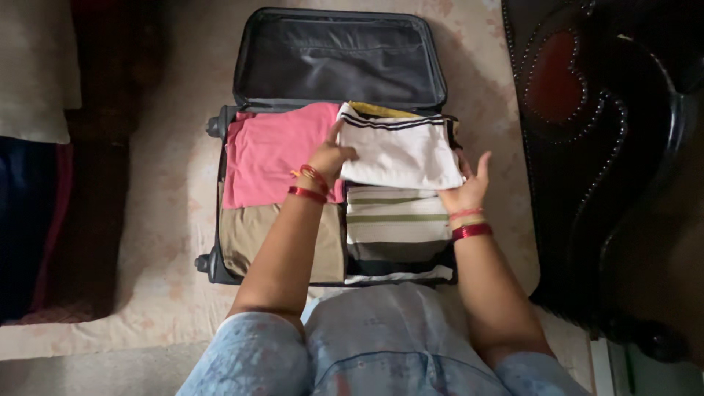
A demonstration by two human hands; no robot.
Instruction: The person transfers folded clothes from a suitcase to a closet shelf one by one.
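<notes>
An open black suitcase (214,265) lies on a pale bedspread, its lid (337,59) raised at the far end. Inside are a folded pink garment (268,150), a tan one (249,235) and a striped folded piece (396,220). A folded white garment with dark stripes (402,150) sits on top at the right side of the case. My left hand (330,155) grips its left edge, and my right hand (468,189) holds its near right corner with fingers spread. Both wrists wear red bangles.
A dark carved wooden headboard (609,147) runs along the right. At the left lie a white cloth (37,66) and dark blue and red fabric (29,220). My lap in light blue clothing (374,345) fills the near edge.
</notes>
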